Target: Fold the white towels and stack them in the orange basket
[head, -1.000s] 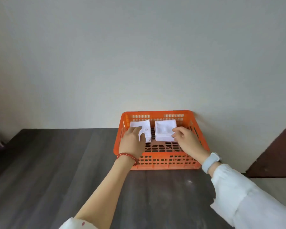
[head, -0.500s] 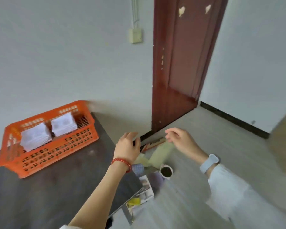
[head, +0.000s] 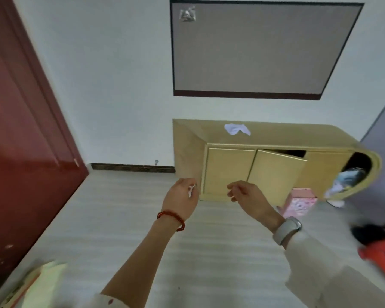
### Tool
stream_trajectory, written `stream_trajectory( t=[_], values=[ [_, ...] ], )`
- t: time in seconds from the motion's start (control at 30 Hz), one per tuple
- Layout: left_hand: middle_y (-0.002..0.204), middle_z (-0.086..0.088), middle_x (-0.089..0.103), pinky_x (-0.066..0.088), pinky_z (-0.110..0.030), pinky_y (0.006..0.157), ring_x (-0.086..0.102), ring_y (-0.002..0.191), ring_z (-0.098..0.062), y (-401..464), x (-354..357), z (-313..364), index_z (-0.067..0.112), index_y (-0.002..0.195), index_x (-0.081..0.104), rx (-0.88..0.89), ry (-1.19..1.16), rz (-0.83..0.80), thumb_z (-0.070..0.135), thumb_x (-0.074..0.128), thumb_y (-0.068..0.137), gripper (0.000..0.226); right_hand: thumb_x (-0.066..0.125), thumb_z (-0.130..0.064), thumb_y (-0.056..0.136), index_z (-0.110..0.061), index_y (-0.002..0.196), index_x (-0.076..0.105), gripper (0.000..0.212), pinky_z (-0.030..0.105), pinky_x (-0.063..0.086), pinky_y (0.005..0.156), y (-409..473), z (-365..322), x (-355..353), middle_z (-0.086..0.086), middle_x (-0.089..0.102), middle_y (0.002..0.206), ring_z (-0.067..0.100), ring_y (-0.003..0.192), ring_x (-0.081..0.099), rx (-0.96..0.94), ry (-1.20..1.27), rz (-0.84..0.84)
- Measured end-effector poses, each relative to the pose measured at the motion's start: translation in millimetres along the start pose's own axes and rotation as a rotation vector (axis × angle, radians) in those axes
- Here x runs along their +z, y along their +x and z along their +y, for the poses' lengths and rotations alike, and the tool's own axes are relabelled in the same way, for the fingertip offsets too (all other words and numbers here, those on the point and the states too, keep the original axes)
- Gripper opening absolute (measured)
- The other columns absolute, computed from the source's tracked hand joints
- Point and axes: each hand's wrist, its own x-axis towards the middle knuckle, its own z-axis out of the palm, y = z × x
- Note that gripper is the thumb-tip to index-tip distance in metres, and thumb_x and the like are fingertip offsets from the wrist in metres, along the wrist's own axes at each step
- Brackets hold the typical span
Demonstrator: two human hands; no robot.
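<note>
A crumpled white towel (head: 236, 129) lies on top of a low yellow cabinet (head: 229, 172) against the far wall. My left hand (head: 181, 197), with a red bead bracelet on the wrist, hangs in the air with loosely curled fingers and holds nothing. My right hand (head: 248, 194), a watch on its wrist, is raised beside it, fingers relaxed and empty. Both hands are well short of the cabinet. The orange basket and the table are out of view.
A dark red door (head: 25, 138) fills the left side. One cabinet door (head: 276, 174) stands ajar, with a pink box (head: 299, 203) on the floor under it. A red stool (head: 380, 252) sits at the right edge. Pale papers (head: 38, 285) lie at the bottom left.
The view has swung right from the basket on the table, past the door, to the yellow cabinet. Both hands left the folded towels in the basket and now hang empty.
</note>
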Motion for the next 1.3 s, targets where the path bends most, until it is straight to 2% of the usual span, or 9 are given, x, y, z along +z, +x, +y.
stream_trajectory(
  t=[0.17,0.3,0.47,0.67,0.77,0.9,1.03,1.17,1.3],
  values=[
    [0.111,-0.007,0.06,0.042,-0.021,0.082,0.058,0.098,-0.019,113.6,87.3,31.6,0.012,0.113,0.06,0.091,-0.017,-0.152,0.016,0.047,0.093,0.025,0.042,-0.005,0.094,-0.004,0.104,0.062,0.023,0.022,0.046,0.067,85.1,66.1,-66.9,0.002,0.061,0.08,0.021,0.073,0.059,0.112,0.008,0.13],
    [0.11,-0.008,0.061,0.046,-0.028,0.086,0.058,0.098,-0.02,214.9,142.2,25.9,0.01,0.112,0.061,0.124,-0.034,-0.198,0.015,0.048,0.092,0.024,0.043,-0.003,0.092,-0.004,0.105,0.063,0.024,0.021,0.044,0.065,171.9,111.2,-93.4,0.004,0.062,0.081,0.022,0.072,0.059,0.166,0.005,0.183],
    [0.112,-0.005,0.061,0.045,-0.025,0.086,0.059,0.098,-0.017,367.6,198.9,13.2,0.012,0.112,0.061,0.112,-0.026,-0.261,0.016,0.048,0.092,0.025,0.043,-0.006,0.092,-0.007,0.107,0.062,0.024,0.007,0.041,0.053,315.3,148.2,-123.0,0.003,0.064,0.086,0.016,0.071,0.059,0.249,-0.024,0.2],
    [0.111,-0.004,0.062,0.038,-0.023,0.089,0.058,0.1,-0.018,523.1,259.6,8.9,0.013,0.111,0.062,0.023,0.03,-0.346,0.017,0.049,0.091,0.025,0.046,-0.007,0.091,-0.007,0.104,0.063,0.022,0.013,0.04,0.063,454.6,185.2,-158.2,0.001,0.063,0.084,0.007,0.069,0.056,0.339,-0.064,0.204],
    [0.111,-0.006,0.063,0.04,-0.025,0.091,0.06,0.098,-0.02,580.0,303.6,3.4,0.012,0.11,0.063,-0.005,0.033,-0.405,0.016,0.049,0.091,0.024,0.048,-0.008,0.09,-0.007,0.103,0.064,0.021,0.022,0.041,0.073,515.9,219.4,-166.6,0.003,0.064,0.087,0.015,0.077,0.058,0.379,-0.069,0.202],
    [0.111,-0.01,0.062,0.032,-0.019,0.089,0.059,0.101,-0.022,647.9,364.5,-11.4,0.009,0.112,0.062,-0.06,0.059,-0.464,0.013,0.048,0.092,0.025,0.047,-0.009,0.09,-0.006,0.104,0.064,0.022,0.023,0.04,0.072,607.8,276.0,-170.4,0.006,0.066,0.089,0.022,0.083,0.06,0.409,-0.08,0.14],
    [0.117,-0.011,0.059,0.034,-0.022,0.09,0.054,0.108,-0.024,726.6,425.7,-29.6,0.006,0.119,0.057,-0.121,0.106,-0.459,0.01,0.043,0.094,0.029,0.045,-0.011,0.091,-0.009,0.109,0.062,0.025,0.026,0.04,0.081,712.7,342.1,-168.3,0.007,0.066,0.107,0.026,0.101,0.059,0.404,-0.18,0.083],
    [0.125,-0.006,0.055,0.04,-0.025,0.088,0.053,0.11,-0.02,793.5,485.7,-50.5,0.011,0.122,0.055,-0.232,0.134,-0.464,0.01,0.04,0.093,0.032,0.044,-0.019,0.092,-0.01,0.12,0.054,0.03,0.032,0.039,0.088,799.4,397.4,-150.0,0.008,0.056,0.117,0.025,0.114,0.047,0.362,-0.331,-0.06],
    [0.13,0.0,0.05,0.036,-0.021,0.091,0.045,0.118,-0.016,828.3,522.1,-68.1,0.013,0.124,0.053,-0.235,0.185,-0.466,0.006,0.042,0.092,0.035,0.044,-0.027,0.091,-0.017,0.13,0.04,0.04,0.033,0.035,0.091,843.2,431.9,-127.8,0.004,0.043,0.128,0.025,0.119,0.038,0.342,-0.583,-0.272]
  ],
)
